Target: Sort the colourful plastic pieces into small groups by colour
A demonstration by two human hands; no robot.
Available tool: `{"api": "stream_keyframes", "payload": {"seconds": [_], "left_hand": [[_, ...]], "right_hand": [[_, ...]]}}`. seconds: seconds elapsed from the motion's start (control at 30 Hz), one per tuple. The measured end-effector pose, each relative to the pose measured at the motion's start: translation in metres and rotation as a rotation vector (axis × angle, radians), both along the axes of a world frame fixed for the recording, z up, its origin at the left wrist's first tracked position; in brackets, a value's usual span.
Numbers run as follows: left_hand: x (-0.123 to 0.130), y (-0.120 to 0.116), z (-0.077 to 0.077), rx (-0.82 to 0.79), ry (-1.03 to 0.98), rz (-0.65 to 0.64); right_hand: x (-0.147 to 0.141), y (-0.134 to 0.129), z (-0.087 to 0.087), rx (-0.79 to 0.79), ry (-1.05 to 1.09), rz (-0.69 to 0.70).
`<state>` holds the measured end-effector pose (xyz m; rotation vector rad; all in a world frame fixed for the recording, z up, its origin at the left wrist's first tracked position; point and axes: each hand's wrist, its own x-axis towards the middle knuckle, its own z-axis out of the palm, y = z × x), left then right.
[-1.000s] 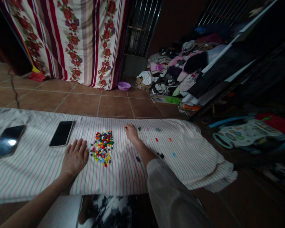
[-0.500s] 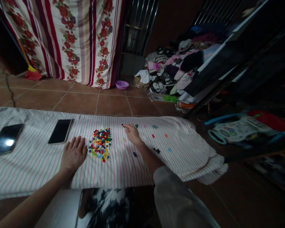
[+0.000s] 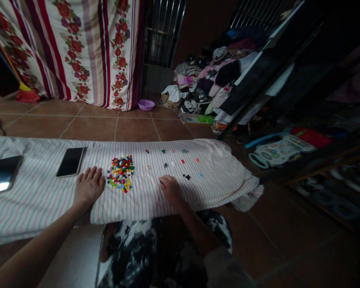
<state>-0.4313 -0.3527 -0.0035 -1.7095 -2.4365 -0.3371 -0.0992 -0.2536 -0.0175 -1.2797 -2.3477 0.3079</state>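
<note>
My left hand [image 3: 89, 187] lies flat, palm down, on the striped cloth, fingers stretched out. Just to its right is a heap of small multicoloured cube-like pieces [image 3: 120, 172]. My right hand [image 3: 171, 189] is lowered to the cloth on the near side, fingers pinched together. A small dark purple-blue piece [image 3: 161, 182] shows at its fingertips; whether anything is gripped between them is hidden. Around it lie little groups sorted by colour: beige pieces [image 3: 149, 167], black pieces [image 3: 187, 177], red pieces [image 3: 183, 161], a blue piece [image 3: 201, 175], and dark brown pieces [image 3: 147, 151].
Two dark-screened devices, a phone [image 3: 70, 162] and a larger one [image 3: 3, 174], lie left on the cloth [image 3: 42, 200]. Beyond the table's far edge are a purple basin [image 3: 146, 105], a clothes pile [image 3: 210, 80] and a floral curtain [image 3: 87, 52]. A toy walker [image 3: 283, 150] stands right.
My right hand has moved from the dark brown pieces at the far side to the purple-blue ones nearer me. My left hand stays flat. The view has shifted somewhat rightward.
</note>
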Motion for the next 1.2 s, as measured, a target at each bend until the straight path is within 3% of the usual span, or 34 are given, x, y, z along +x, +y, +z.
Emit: {"api": "stream_keyframes", "payload": {"seconds": [0.37, 0.93, 1.2], "left_hand": [[0.002, -0.002, 0.003, -0.030, 0.029, -0.009], [0.000, -0.004, 0.001, -0.004, 0.068, -0.035], [-0.002, -0.004, 0.002, -0.021, 0.074, -0.049]], "right_hand": [[-0.028, -0.021, -0.004, 0.024, 0.063, 0.054], [-0.036, -0.024, -0.012, 0.008, 0.189, -0.037], [-0.020, -0.031, -0.013, 0.053, 0.305, 0.049]]}}
